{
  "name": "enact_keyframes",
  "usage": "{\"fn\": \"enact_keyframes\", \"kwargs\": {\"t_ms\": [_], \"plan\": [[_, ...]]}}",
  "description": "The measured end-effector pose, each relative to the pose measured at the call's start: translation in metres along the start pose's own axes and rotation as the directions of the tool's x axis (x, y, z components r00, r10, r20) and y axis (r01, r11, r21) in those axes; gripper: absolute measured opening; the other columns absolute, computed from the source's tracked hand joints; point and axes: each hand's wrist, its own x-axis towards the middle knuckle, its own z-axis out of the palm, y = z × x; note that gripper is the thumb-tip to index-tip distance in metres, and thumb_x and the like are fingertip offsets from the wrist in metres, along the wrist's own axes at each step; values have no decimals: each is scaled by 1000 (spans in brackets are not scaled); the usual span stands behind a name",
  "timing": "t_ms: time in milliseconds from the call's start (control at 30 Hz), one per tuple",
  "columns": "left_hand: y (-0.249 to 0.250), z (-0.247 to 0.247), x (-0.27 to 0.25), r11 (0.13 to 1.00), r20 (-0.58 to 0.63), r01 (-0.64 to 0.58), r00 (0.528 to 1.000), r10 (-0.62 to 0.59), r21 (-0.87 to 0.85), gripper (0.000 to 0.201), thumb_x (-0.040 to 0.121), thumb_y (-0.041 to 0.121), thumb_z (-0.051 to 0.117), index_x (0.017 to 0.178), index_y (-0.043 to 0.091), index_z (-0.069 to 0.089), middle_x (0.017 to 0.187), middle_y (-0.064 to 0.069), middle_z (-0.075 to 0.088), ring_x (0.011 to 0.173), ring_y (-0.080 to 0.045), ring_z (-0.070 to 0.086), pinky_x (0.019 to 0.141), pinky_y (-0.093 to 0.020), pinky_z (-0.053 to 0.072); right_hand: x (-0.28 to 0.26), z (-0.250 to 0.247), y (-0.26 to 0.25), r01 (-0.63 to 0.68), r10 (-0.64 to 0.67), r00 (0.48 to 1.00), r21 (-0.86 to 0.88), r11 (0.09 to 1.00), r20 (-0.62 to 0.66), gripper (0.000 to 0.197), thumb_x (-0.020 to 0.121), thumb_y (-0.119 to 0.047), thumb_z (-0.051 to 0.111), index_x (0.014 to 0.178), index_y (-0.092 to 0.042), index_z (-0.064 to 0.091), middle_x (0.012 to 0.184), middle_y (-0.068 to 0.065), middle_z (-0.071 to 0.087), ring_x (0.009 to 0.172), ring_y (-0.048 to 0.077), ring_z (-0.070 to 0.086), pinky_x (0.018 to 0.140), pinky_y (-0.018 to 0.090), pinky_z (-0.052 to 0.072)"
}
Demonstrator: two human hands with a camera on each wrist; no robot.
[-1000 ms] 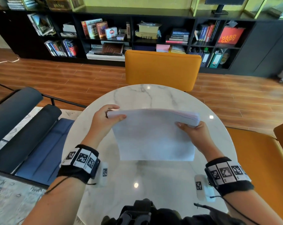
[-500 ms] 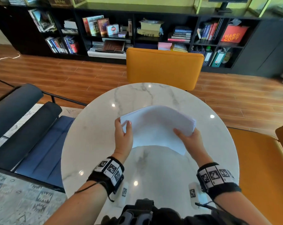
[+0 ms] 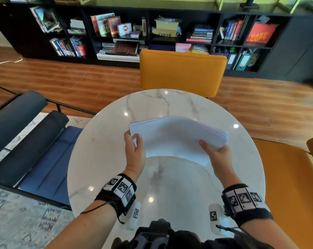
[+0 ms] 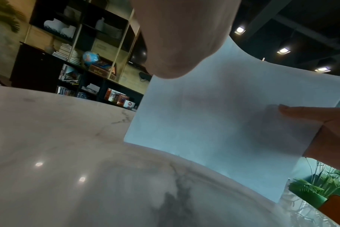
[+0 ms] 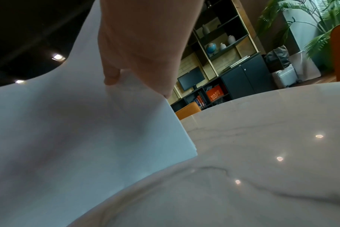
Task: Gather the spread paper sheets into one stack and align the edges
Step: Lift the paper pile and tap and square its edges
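A stack of white paper sheets (image 3: 177, 139) is held between the two hands, above the round marble table (image 3: 170, 186). The stack is gripped at its left edge by the left hand (image 3: 135, 151), whose thumb lies on the front face and whose fingers are curled behind the sheets. The right edge is gripped by the right hand (image 3: 217, 155) in the same way, with the thumb on the near face. The stack is kept nearly upright and is bowed between the hands; its lower edge is seen at the table surface, just in front of both wrists, but contact cannot be told for sure. Beyond the hands an orange chair (image 3: 182, 72) is placed, and behind it a dark bookshelf (image 3: 152, 8). On a red cover (image 3: 260, 35) to the right of the hands the words "HARD COPY" can be read.
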Motion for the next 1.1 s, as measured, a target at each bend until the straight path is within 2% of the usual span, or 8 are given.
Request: {"fn": "enact_keyframes", "kwargs": {"t_ms": [233, 467, 567, 667, 733, 867, 967, 1100], "plan": [[-25, -5, -6, 976, 104, 208, 971, -214, 68, 22, 101, 23, 34, 120, 17, 44, 121, -8, 58, 112, -26, 57, 96, -37, 46, 1, -1, 20, -139, 148, 987, -140, 980, 55, 10, 83, -17, 68, 91, -14, 62, 88, 3, 67, 87, 25, 61, 80, 35, 46], [-11, -2, 6, 979, -4, 73, 997, -73, 192, 19, 99, 15, 40, 110, 8, 54, 101, -5, 61, 98, -28, 61, 81, -30, 45, 10, -5, 20, -134, 156, 984, -227, 965, 82, 16, 83, -18, 68, 96, -10, 63, 102, 13, 69, 86, 26, 63, 79, 38, 50], [10, -5, 16, 955, 38, -71, 997, 63, 289, 20, 97, 12, 41, 109, 8, 57, 99, -2, 63, 93, -22, 59, 77, -24, 38, 19, -10, 25, -108, 136, 988, -299, 948, 75, 45, 79, -23, 73, 118, -9, 55, 114, 13, 65, 97, 26, 62, 80, 36, 47], [33, -8, 28, 876, 134, -241, 970, 203, 418, 24, 97, 13, 43, 114, 6, 58, 104, -11, 67, 97, -25, 61, 78, -24, 39, 32, -13, 16, -82, 76, 997, -431, 899, -31, 101, 70, -32, 80, 148, -13, 18, 139, 13, 42, 126, 26, 45, 104, 42, 39], [47, -8, 37, 797, 211, -364, 931, 298, 482, 25, 96, 10, 46, 116, 3, 60, 105, -14, 69, 97, -27, 62, 77, -23, 38, 35, -10, -2, 46, -46, 999, -468, 882, 13, 112, 67, -33, 82, 151, -18, 9, 148, 9, 33, 137, 22, 33, 111, 38, 31], [73, 0, 46, 633, 412, -595, 802, 432, 495, 19, 92, 5, 52, 103, -1, 65, 95, -16, 71, 88, -33, 65, 75, -30, 43, 27, 11, -51, 352, -236, 916, -373, 858, 324, 87, 70, -26, 81, 143, -29, 33, 125, -10, 52, 115, 5, 50, 99, 20, 35], [86, 8, 42, 514, 515, -708, 705, 487, 484, 14, 87, 2, 54, 96, -1, 64, 88, -16, 71, 82, -36, 64, 75, -37, 41, 19, 25, -72, 318, -188, 897, -289, 903, 400, 27, 77, -21, 75, 102, -28, 66, 90, -16, 69, 81, 0, 66, 77, 24, 50], [92, 6, 40, 533, 412, -696, 716, 564, 481, 17, 89, 16, 60, 100, 3, 63, 93, -10, 69, 87, -22, 57, 81, -30, 31, 12, 34, -74, 240, -182, 921, -133, 962, 344, 4, 81, -15, 71, 82, -19, 69, 77, -4, 71, 60, 1, 67, 61, 20, 55]]}}
